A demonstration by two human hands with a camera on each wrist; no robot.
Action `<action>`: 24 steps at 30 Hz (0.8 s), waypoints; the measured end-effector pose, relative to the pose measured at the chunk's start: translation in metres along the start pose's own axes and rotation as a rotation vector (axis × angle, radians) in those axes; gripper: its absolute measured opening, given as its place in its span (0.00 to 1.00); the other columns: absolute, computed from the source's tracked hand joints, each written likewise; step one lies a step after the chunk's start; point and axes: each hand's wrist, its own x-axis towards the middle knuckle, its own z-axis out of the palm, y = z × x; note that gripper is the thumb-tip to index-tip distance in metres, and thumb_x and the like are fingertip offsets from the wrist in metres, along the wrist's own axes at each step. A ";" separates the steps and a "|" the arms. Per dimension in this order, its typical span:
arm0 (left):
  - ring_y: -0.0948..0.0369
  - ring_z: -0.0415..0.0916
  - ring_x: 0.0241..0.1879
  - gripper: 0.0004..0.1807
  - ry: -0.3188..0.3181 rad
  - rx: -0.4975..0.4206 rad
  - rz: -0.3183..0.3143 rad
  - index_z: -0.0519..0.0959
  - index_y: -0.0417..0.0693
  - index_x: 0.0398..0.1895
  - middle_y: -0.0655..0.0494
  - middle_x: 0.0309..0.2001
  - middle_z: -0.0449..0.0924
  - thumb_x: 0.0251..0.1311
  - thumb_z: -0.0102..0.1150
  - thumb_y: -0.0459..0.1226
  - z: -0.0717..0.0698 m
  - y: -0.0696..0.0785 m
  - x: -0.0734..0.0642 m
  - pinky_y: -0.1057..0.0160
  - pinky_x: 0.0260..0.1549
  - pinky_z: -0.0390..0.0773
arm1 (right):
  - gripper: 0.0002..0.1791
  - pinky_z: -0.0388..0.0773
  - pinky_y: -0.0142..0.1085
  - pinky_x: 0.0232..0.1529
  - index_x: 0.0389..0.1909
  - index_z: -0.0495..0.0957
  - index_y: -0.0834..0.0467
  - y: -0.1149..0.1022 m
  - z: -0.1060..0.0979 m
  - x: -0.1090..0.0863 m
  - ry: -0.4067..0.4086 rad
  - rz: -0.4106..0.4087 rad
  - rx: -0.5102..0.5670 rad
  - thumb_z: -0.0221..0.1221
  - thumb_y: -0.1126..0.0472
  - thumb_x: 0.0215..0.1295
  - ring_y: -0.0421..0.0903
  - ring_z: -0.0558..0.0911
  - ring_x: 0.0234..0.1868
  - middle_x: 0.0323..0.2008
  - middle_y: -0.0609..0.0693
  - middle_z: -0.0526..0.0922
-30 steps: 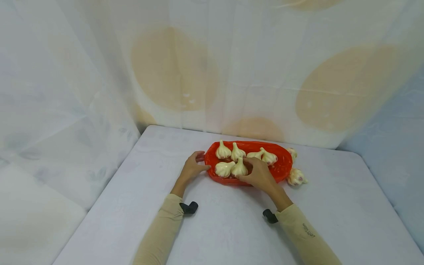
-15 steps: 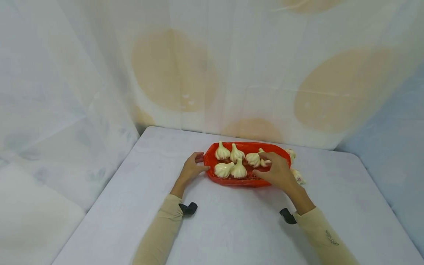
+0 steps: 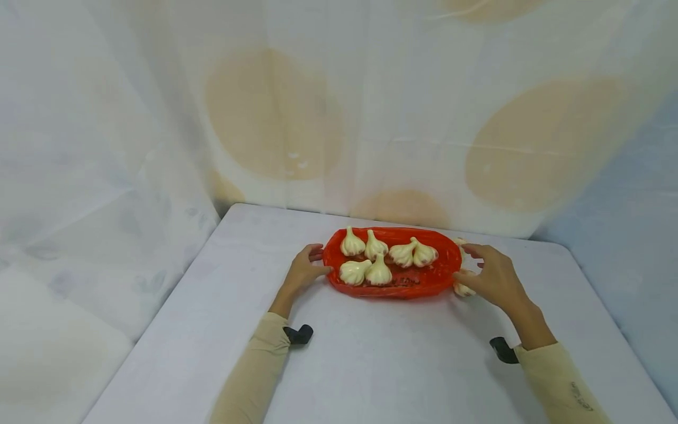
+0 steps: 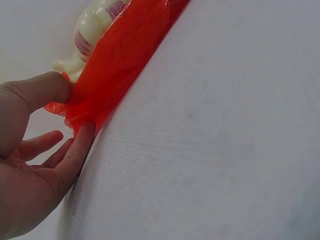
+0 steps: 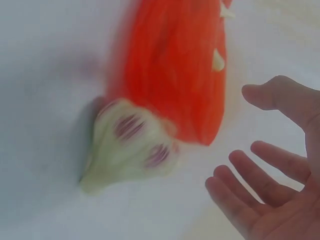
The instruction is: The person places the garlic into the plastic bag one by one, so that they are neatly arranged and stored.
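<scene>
A red tray (image 3: 446,268), wrapped in crinkled plastic, holds several garlic bulbs (image 3: 379,272) in loose groups, most with stems up. My left hand (image 3: 302,270) touches its left end; in the left wrist view the straight thumb (image 4: 52,90) lies at the rim and the fingers rest low against the side. My right hand (image 3: 498,280) hovers at the tray's right end with fingers spread and nothing held. Beside that end a garlic bulb (image 5: 132,145) with purple streaks lies on the table. Another garlic bulb (image 3: 459,241) behind it is partly hidden by the hand.
The white-covered table (image 3: 381,353) runs back to a curtain (image 3: 371,147) with pale orange circles. More cloth hangs along the left and right sides. A black wrist camera (image 3: 503,350) sticks out from the right sleeve.
My right hand has let go of a garlic bulb at the tray's front and moved right, past the tray's end, to the bulbs outside. The left hand stays at the left end.
</scene>
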 end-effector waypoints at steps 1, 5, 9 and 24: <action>0.53 0.72 0.59 0.36 0.001 0.000 0.002 0.69 0.47 0.65 0.50 0.58 0.76 0.52 0.71 0.37 0.000 0.000 0.000 0.52 0.57 0.74 | 0.39 0.81 0.57 0.42 0.65 0.68 0.65 0.003 -0.001 -0.001 -0.018 0.013 -0.010 0.69 0.55 0.54 0.64 0.75 0.51 0.56 0.66 0.74; 0.53 0.72 0.59 0.36 0.001 0.002 0.007 0.69 0.46 0.66 0.50 0.58 0.76 0.52 0.71 0.37 -0.001 -0.001 -0.001 0.52 0.57 0.74 | 0.41 0.81 0.57 0.43 0.66 0.66 0.67 0.014 -0.002 -0.005 -0.091 0.052 -0.041 0.70 0.55 0.52 0.66 0.73 0.52 0.57 0.69 0.72; 0.53 0.71 0.59 0.36 0.000 0.004 0.003 0.68 0.47 0.66 0.50 0.59 0.75 0.52 0.71 0.37 -0.002 -0.001 -0.002 0.52 0.57 0.74 | 0.39 0.80 0.57 0.44 0.63 0.69 0.68 0.026 -0.001 -0.007 -0.156 0.060 -0.062 0.71 0.58 0.51 0.67 0.73 0.53 0.56 0.70 0.73; 0.53 0.71 0.59 0.36 -0.003 0.000 0.007 0.68 0.46 0.66 0.49 0.58 0.76 0.52 0.71 0.37 -0.001 0.003 -0.003 0.52 0.58 0.73 | 0.26 0.78 0.58 0.45 0.55 0.73 0.71 0.067 0.014 -0.007 -0.211 0.086 -0.084 0.64 0.67 0.55 0.66 0.76 0.48 0.49 0.69 0.79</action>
